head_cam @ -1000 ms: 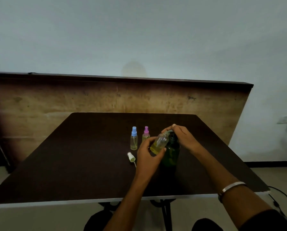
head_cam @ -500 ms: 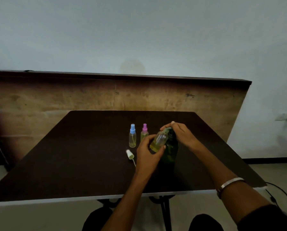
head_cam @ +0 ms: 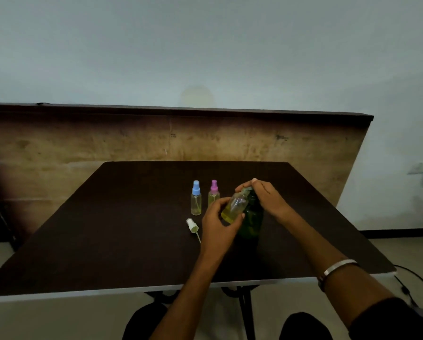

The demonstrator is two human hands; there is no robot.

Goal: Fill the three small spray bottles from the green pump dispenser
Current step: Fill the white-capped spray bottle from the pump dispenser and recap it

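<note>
Little has moved since the earlier frames: both hands keep their places at the dispenser, and only the view has shifted slightly. The left hand (head_cam: 219,223) grips a small clear bottle (head_cam: 235,207), uncapped and tilted, its mouth up under the pump spout; yellow liquid pools in its lower end. The right hand (head_cam: 267,197) lies curled over the pump head, fingers bent down on it. Beneath stands the dispenser (head_cam: 251,220), a rounded, dark green, translucent bottle, upright on the counter (head_cam: 107,241) and touching the tilted bottle.

Just left of the hands stand two slim clear cylinders holding pale yellow liquid: one with a pink cap (head_cam: 214,195), and beside it one with a blue cap (head_cam: 196,201), both upright and close together. Nearer the front, a loose white spray cap (head_cam: 192,225) lies on its side, its thin dip tube trailing toward the counter's edge.

The counter is a dark brown, matte, smooth slab with a pale front edge. A metal bangle (head_cam: 338,267) rings the right wrist. Behind stands a worn, mottled wooden panel (head_cam: 132,143).
</note>
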